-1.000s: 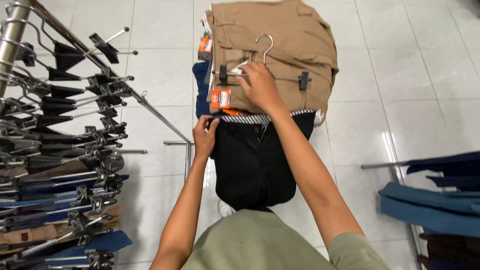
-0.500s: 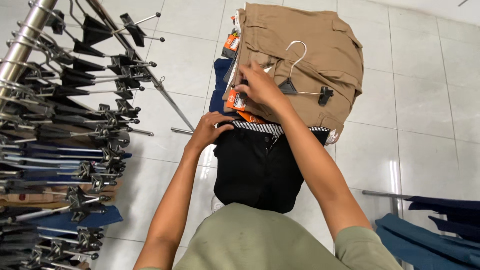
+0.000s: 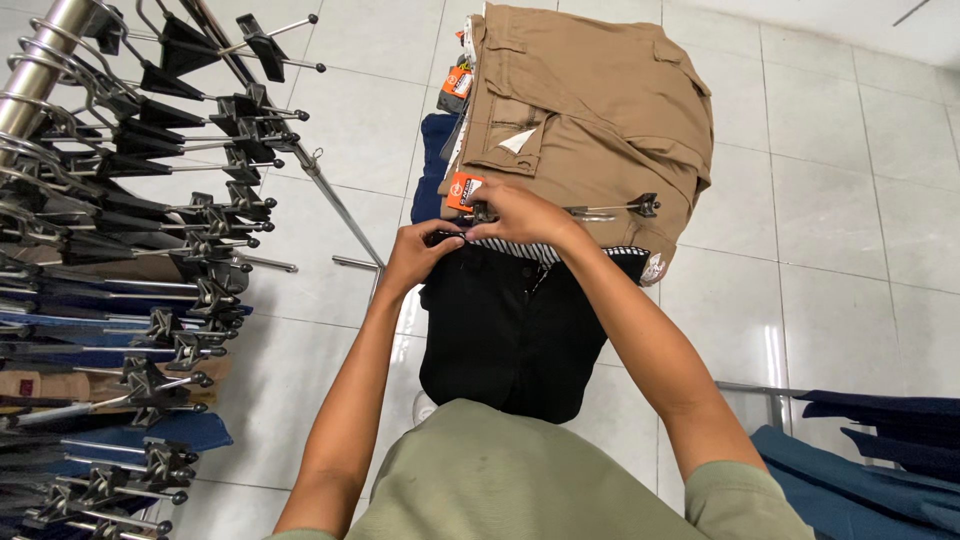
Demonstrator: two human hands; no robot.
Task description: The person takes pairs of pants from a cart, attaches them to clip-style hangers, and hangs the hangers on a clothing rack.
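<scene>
Where the black trousers [image 3: 515, 325] meet the tan trousers [image 3: 590, 110], left hand [image 3: 420, 255] pinches their waistband; right hand [image 3: 525, 215] grips the clip hanger [image 3: 610, 210], its left clip hidden beneath the fingers.

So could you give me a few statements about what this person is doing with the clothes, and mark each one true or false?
1. Both hands meet at the clip hanger lying on the tan trousers. True: the left hand and the right hand are together at its left end.
2. The black garment lies under the tan trousers. True: its waistband disappears beneath them.
3. The rack of hangers stands on the person's right. False: it is on their left.
4. The tags on the tan trousers are green. False: they are orange.
5. The floor is carpeted. False: it is pale, glossy tile.
</scene>
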